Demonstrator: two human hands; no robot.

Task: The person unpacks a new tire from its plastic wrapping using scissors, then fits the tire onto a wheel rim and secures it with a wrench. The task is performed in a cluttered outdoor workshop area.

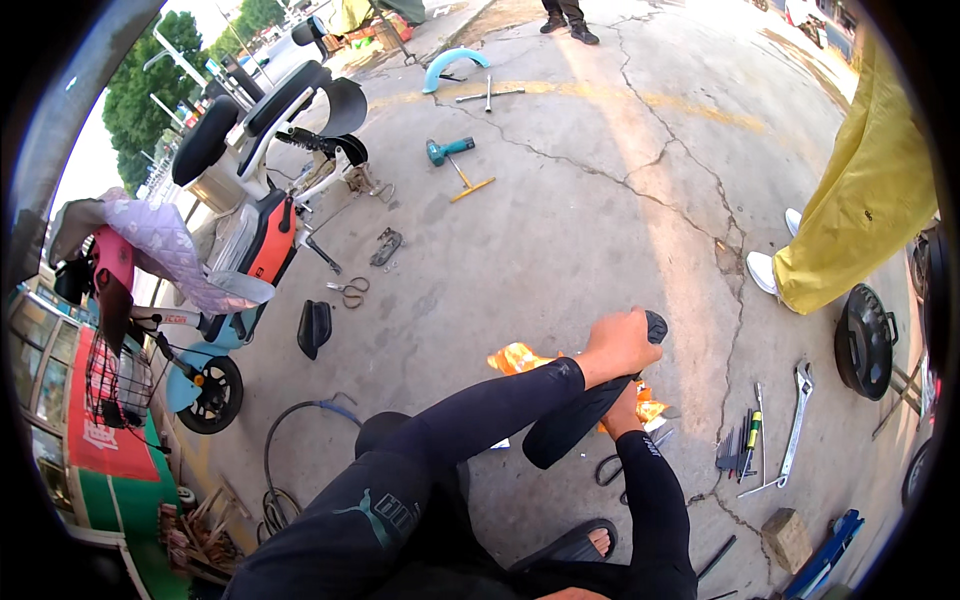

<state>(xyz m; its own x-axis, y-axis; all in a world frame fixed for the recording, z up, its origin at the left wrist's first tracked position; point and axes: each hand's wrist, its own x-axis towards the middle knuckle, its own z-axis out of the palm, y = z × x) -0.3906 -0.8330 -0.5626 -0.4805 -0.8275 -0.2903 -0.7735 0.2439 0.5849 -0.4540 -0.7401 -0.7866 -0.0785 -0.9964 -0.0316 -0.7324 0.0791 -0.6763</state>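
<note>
My left hand [620, 345] is closed on the upper end of a long black rubber item [555, 433], possibly a folded tyre, held at a slant in front of me. Lower down, my right hand [622, 408] grips the same item, its fingers partly hidden behind it. Crumpled orange wrapping [515, 357] lies behind the item and shows on both sides of it. A pair of dark-handled tools [606, 471], too hidden to name, rests on the concrete beside my right forearm.
An electric scooter [268, 240] stands at left near a hose [268, 457] and shears [354, 291]. A drill [450, 148] lies ahead. A person in yellow trousers [830, 200] stands at right, near a black basin [866, 338], wrenches [796, 425] and a block [786, 539]. Another person [565, 22] stands ahead.
</note>
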